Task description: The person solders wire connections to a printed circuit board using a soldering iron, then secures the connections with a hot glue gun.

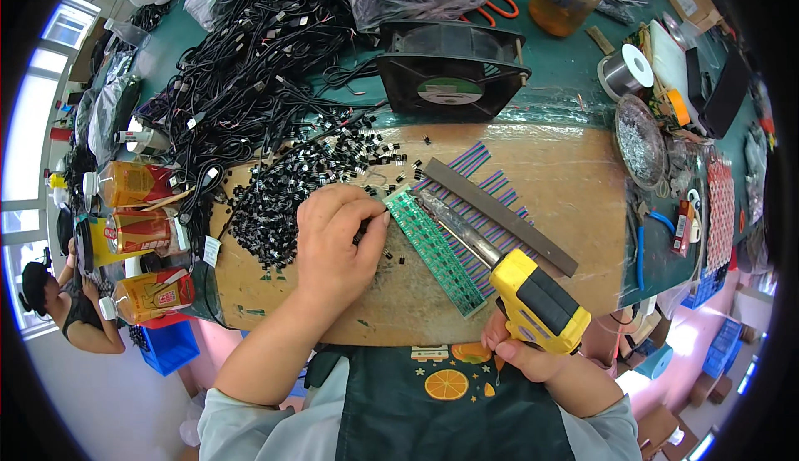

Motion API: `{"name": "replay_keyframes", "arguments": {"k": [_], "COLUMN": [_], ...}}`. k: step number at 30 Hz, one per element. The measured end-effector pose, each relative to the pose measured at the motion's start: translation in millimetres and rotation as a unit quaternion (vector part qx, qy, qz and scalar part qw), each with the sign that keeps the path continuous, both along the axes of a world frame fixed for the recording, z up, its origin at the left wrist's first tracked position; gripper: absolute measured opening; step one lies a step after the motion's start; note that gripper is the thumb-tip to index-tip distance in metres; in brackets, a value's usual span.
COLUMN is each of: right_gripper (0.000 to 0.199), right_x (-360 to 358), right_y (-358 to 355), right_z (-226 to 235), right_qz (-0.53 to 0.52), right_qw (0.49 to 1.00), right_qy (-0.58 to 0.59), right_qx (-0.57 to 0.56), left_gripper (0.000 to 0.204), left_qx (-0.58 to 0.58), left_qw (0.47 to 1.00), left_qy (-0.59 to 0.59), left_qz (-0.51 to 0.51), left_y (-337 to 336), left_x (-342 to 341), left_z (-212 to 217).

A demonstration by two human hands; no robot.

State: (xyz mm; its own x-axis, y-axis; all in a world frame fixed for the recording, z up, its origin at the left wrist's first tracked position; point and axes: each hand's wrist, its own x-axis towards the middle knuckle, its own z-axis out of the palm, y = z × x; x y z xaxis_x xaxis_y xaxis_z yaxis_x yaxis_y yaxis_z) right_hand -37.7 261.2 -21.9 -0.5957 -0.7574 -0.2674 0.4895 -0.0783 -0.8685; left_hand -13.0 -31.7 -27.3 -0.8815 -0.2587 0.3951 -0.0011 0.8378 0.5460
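Yellow-handled soldering iron [533, 294] clamped in right hand [523, 353], left hand [337, 240] pinching a component beside green circuit strip [434, 249]: I'd fear burnt fingertips.

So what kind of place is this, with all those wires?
Probably an electronics assembly workbench. The right hand holds a yellow soldering iron over a green circuit board strip, and the left hand pinches a small black component beside a heap of them.
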Motion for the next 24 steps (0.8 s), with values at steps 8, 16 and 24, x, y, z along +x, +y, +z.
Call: {"name": "replay_keyframes", "arguments": {"k": [8,16,24], "right_gripper": [0.026,0.029,0.027], "right_x": [-6.4,-7.1,-10.5], "right_y": [3.1,-4.3,-11.4], "right_z": [4.1,6.9,10.7], "right_qz": [0.031,0.005,-0.012], "right_qw": [0.991,0.989,0.989], "right_qy": [0.053,0.039,0.054], "right_qx": [0.122,0.140,0.138], "left_gripper": [0.016,0.015,0.013], "left_qx": [-0.012,0.000,0.005], "left_qw": [1.000,1.000,1.000], "left_qy": [0.002,0.003,-0.009], "left_qz": [-0.004,-0.004,-0.004], "left_y": [-0.6,-1.6,-2.4], "left_x": [0.1,-0.3,0.3], "left_z": [-1.0,-1.7,-0.8]}}
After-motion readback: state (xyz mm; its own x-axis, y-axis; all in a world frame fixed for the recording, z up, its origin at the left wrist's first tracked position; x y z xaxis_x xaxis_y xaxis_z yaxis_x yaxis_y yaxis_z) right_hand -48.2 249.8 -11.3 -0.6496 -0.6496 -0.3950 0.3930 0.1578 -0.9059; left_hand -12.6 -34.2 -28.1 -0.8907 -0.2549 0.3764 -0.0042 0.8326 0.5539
